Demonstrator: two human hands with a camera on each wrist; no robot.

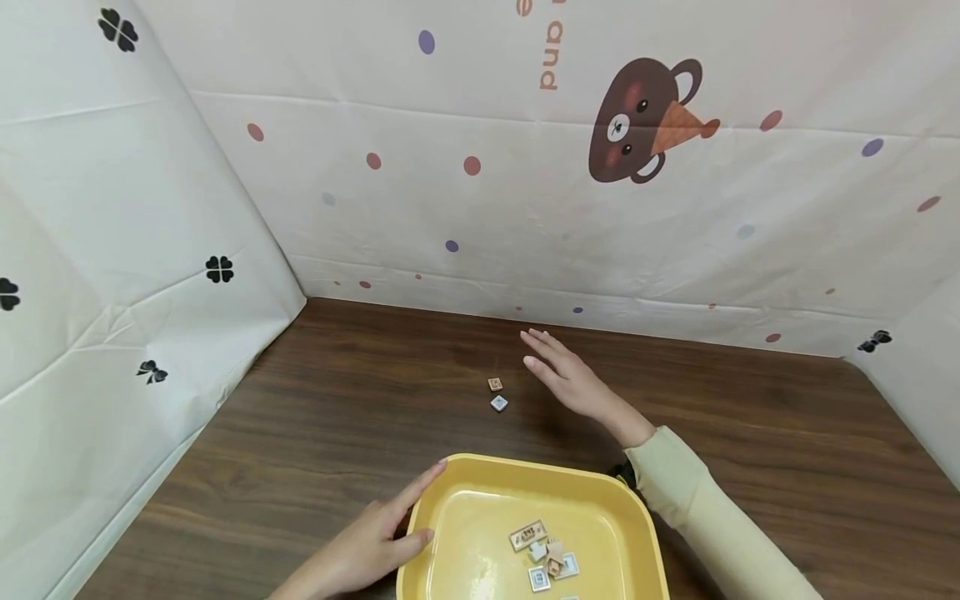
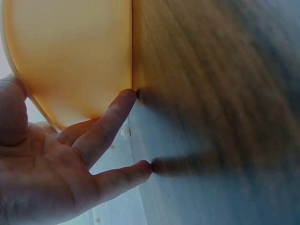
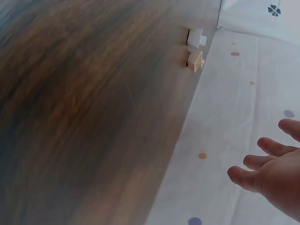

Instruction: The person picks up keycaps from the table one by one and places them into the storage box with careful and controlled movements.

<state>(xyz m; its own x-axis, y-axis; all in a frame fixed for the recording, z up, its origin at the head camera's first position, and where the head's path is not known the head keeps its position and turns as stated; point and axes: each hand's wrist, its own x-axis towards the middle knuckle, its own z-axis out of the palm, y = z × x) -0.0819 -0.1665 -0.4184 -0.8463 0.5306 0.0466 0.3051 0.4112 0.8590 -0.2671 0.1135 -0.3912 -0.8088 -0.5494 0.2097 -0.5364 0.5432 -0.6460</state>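
A yellow plastic tray [image 1: 517, 469] stands at the front of the table. My left hand [image 1: 375, 537] grips its left rim, thumb over the inner side and fingers along the outside; in the left wrist view the fingers spread against the tray's outer wall [image 2: 70, 51]. Small white and beige pieces that look like keycaps [image 1: 539, 578] lie in the tray, among them a longer beige one [image 1: 528, 535]. Beyond the tray, a beige keycap [image 1: 495, 384] and a white keycap [image 1: 498, 403] sit on the table. My right hand [image 1: 573, 383] hovers to their right, fingers extended, holding nothing.
The dark wooden table [image 1: 322, 417] meets a printed white cloth [image 1: 420, 200] at the back, and another cloth [image 1: 135, 333] hangs along the left side. Something black [image 1: 624, 473] shows beside the tray's far right corner, partly behind the sleeve [image 1: 697, 492].
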